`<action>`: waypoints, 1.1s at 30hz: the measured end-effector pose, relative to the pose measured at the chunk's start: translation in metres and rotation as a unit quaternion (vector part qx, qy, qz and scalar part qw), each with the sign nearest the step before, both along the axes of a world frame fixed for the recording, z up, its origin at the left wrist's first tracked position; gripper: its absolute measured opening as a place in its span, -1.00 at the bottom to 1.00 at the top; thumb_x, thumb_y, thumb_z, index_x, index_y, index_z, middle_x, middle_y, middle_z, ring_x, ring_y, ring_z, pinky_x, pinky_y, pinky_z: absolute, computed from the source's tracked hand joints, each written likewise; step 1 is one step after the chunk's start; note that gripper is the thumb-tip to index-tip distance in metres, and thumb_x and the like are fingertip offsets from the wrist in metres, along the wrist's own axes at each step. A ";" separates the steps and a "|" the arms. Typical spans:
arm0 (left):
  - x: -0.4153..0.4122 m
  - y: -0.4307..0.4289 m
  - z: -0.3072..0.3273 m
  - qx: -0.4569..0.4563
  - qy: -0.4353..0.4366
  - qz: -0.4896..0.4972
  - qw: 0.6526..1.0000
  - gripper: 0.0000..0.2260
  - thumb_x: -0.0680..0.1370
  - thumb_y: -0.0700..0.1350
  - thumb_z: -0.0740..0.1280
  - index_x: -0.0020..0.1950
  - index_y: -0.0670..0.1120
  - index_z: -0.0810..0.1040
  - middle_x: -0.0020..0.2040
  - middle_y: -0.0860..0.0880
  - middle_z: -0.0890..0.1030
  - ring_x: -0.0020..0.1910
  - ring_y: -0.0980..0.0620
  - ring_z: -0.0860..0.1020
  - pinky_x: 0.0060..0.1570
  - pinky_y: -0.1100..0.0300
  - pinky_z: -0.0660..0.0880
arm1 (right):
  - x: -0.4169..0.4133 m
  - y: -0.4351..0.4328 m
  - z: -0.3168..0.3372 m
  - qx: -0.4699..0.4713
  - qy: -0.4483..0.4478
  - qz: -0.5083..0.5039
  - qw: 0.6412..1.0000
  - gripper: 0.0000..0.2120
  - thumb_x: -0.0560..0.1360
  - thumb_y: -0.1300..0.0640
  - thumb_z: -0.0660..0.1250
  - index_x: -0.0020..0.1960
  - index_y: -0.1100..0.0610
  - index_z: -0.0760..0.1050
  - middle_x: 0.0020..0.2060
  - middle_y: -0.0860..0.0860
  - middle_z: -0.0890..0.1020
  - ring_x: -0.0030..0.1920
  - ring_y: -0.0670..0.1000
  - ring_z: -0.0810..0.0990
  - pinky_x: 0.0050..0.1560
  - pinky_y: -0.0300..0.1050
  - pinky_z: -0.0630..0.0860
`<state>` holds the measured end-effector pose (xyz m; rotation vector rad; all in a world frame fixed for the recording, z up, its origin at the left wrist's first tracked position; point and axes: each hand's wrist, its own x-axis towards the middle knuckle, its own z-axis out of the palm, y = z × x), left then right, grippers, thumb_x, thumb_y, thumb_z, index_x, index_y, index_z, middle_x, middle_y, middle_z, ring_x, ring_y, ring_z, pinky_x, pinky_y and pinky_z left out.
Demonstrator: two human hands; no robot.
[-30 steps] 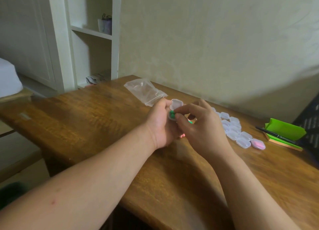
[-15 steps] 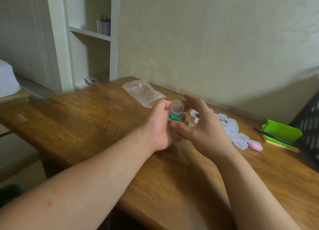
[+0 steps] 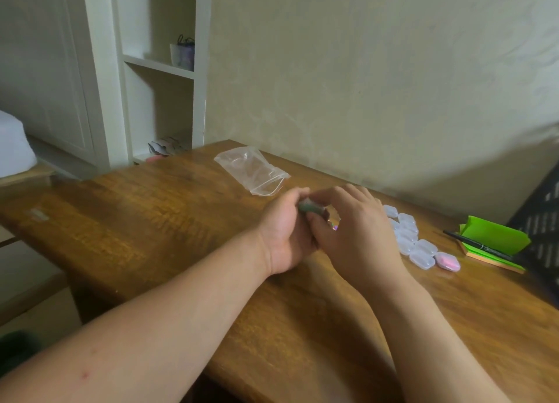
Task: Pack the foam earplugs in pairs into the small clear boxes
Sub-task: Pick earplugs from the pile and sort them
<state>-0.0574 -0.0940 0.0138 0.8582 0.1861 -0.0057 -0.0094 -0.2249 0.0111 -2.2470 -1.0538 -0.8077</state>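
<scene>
My left hand (image 3: 282,231) grips a small clear box (image 3: 311,209) with green earplugs showing through it, held above the wooden table (image 3: 169,221). My right hand (image 3: 354,230) closes over the same box from the right, index finger along its top and thumb under it; its lid looks folded down. A bit of a loose earplug (image 3: 335,227) peeks out below my right fingers. Several small clear boxes (image 3: 408,236) lie in a cluster to the right, and one at the near end holds pink earplugs (image 3: 447,261).
A clear zip bag (image 3: 251,169) lies on the table beyond my hands. A green notepad (image 3: 496,239) with a black pen (image 3: 475,244) sits at the right, next to a dark crate (image 3: 541,221). The wall runs behind the table; white shelves (image 3: 157,69) stand at the left.
The box lid stood open with the green earplugs plainly visible; now my right fingers have come down over the box and the lid is folded shut.
</scene>
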 end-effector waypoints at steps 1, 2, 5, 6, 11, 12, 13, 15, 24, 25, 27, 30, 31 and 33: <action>0.000 0.000 0.000 0.003 -0.003 -0.002 1.000 -0.66 0.78 0.07 0.07 0.23 -0.10 0.54 -0.12 -0.11 0.56 -0.15 -0.02 0.53 -0.10 0.08 0.50 | 0.001 -0.001 0.000 0.003 -0.003 -0.001 1.000 -0.79 0.53 0.08 0.50 0.16 -0.05 0.67 -0.03 -0.11 0.65 0.06 0.02 0.56 0.06 0.01 0.46; 0.000 -0.001 0.000 0.006 -0.006 -0.005 1.000 -0.65 0.79 0.07 0.06 0.20 -0.10 0.56 -0.12 -0.11 0.57 -0.16 -0.02 0.54 -0.12 0.09 0.52 | 0.001 -0.001 0.000 0.004 -0.004 -0.002 1.000 -0.80 0.53 0.07 0.50 0.15 -0.05 0.67 -0.04 -0.11 0.65 0.05 0.02 0.55 0.05 0.01 0.45; 0.000 -0.002 0.000 0.008 -0.011 -0.008 1.000 -0.65 0.79 0.07 0.06 0.17 -0.09 0.55 -0.11 -0.11 0.55 -0.17 -0.01 0.53 -0.16 0.10 0.55 | 0.003 -0.001 -0.001 0.002 -0.007 -0.006 1.000 -0.85 0.56 0.06 0.47 0.13 -0.03 0.68 -0.06 -0.10 0.64 0.04 0.02 0.55 0.05 0.05 0.47; 0.000 -0.002 0.000 0.007 -0.012 -0.008 1.000 -0.66 0.79 0.07 0.06 0.17 -0.09 0.55 -0.11 -0.11 0.54 -0.16 -0.02 0.52 -0.16 0.10 0.55 | 0.003 0.000 -0.001 0.001 -0.008 -0.007 1.000 -0.86 0.57 0.05 0.46 0.13 -0.03 0.68 -0.06 -0.10 0.64 0.03 0.02 0.55 0.06 0.06 0.47; 0.001 -0.001 -0.002 0.025 -0.020 -0.010 0.999 -0.63 0.79 0.10 0.06 0.19 -0.10 0.55 -0.12 -0.11 0.54 -0.18 -0.01 0.53 -0.25 0.13 0.59 | 0.005 0.000 -0.002 0.016 -0.023 -0.017 0.999 -0.88 0.56 0.06 0.48 0.10 0.00 0.67 -0.07 -0.10 0.63 0.01 0.02 0.54 0.04 0.04 0.45; 0.002 -0.001 -0.003 0.035 -0.022 -0.007 0.999 -0.63 0.79 0.11 0.07 0.21 -0.10 0.54 -0.13 -0.10 0.54 -0.21 -0.01 0.54 -0.27 0.14 0.58 | 0.005 -0.001 -0.003 0.026 -0.028 -0.025 0.999 -0.88 0.55 0.08 0.49 0.09 0.01 0.66 -0.07 -0.10 0.63 0.01 0.03 0.53 0.03 0.03 0.44; 0.003 -0.003 -0.004 0.044 -0.025 -0.005 0.999 -0.64 0.78 0.12 0.09 0.22 -0.10 0.55 -0.14 -0.10 0.56 -0.24 0.00 0.54 -0.28 0.14 0.56 | 0.006 -0.002 -0.003 0.035 -0.032 -0.035 0.998 -0.88 0.54 0.10 0.50 0.07 0.02 0.65 -0.07 -0.09 0.62 0.02 0.04 0.53 0.01 0.02 0.43; 0.007 -0.003 -0.005 0.055 -0.033 0.004 0.998 -0.67 0.78 0.10 0.14 0.15 -0.09 0.59 -0.14 -0.08 0.59 -0.28 0.01 0.56 -0.28 0.14 0.53 | 0.008 -0.004 -0.004 0.048 -0.032 -0.041 0.998 -0.87 0.52 0.13 0.50 0.05 0.03 0.64 -0.07 -0.08 0.61 0.03 0.06 0.53 -0.02 0.03 0.43; 0.015 -0.002 -0.012 0.189 -0.090 0.096 0.973 -0.71 0.78 -0.03 0.24 0.28 -0.19 0.65 -0.02 -0.12 0.72 -0.15 0.03 0.73 -0.10 0.07 0.68 | 0.010 -0.011 -0.004 0.114 0.148 0.020 0.982 -0.89 0.65 0.02 0.44 0.17 -0.04 0.61 0.02 -0.18 0.70 0.08 -0.17 0.64 0.01 -0.27 0.53; 0.015 -0.002 -0.013 0.221 -0.097 0.105 0.965 -0.74 0.78 -0.03 0.25 0.28 -0.15 0.65 0.01 -0.11 0.75 -0.10 0.00 0.76 -0.02 0.04 0.70 | 0.011 -0.014 -0.002 0.113 0.169 0.024 0.979 -0.86 0.65 0.00 0.45 0.19 -0.06 0.61 0.03 -0.20 0.70 0.09 -0.19 0.64 0.02 -0.29 0.52; 0.014 -0.002 -0.013 0.282 -0.116 0.122 0.945 -0.77 0.78 -0.04 0.25 0.27 -0.13 0.63 0.00 -0.13 0.77 -0.10 -0.03 0.78 -0.08 0.09 0.71 | 0.014 -0.020 0.007 0.090 0.207 0.028 0.974 -0.81 0.64 -0.04 0.46 0.24 -0.08 0.63 0.04 -0.24 0.70 0.06 -0.25 0.65 -0.04 -0.39 0.49; 0.008 -0.008 -0.009 0.390 -0.135 0.143 0.899 -0.81 0.78 -0.01 0.24 0.22 -0.08 0.58 -0.07 -0.06 0.73 -0.30 0.13 0.69 -0.37 0.27 0.57 | 0.020 -0.035 0.021 0.037 0.219 0.006 0.975 -0.75 0.63 -0.06 0.47 0.29 -0.07 0.62 0.07 -0.24 0.69 0.01 -0.31 0.62 -0.14 -0.46 0.45; 0.008 -0.011 -0.009 0.428 -0.139 0.153 0.880 -0.83 0.78 0.00 0.24 0.20 -0.04 0.57 -0.07 -0.03 0.71 -0.31 0.16 0.66 -0.37 0.23 0.59 | 0.023 -0.043 0.024 0.028 0.212 -0.011 0.977 -0.74 0.62 -0.06 0.47 0.29 -0.08 0.62 0.08 -0.24 0.69 0.00 -0.31 0.61 -0.15 -0.44 0.44; 0.010 -0.017 -0.011 0.467 -0.146 0.151 0.859 -0.85 0.76 0.03 0.25 0.13 0.01 0.57 -0.09 -0.01 0.70 -0.23 0.10 0.69 -0.18 -0.01 0.71 | 0.031 -0.067 0.026 0.028 0.198 -0.051 0.978 -0.77 0.61 -0.04 0.48 0.26 -0.10 0.62 0.06 -0.24 0.69 -0.04 -0.32 0.61 -0.15 -0.40 0.41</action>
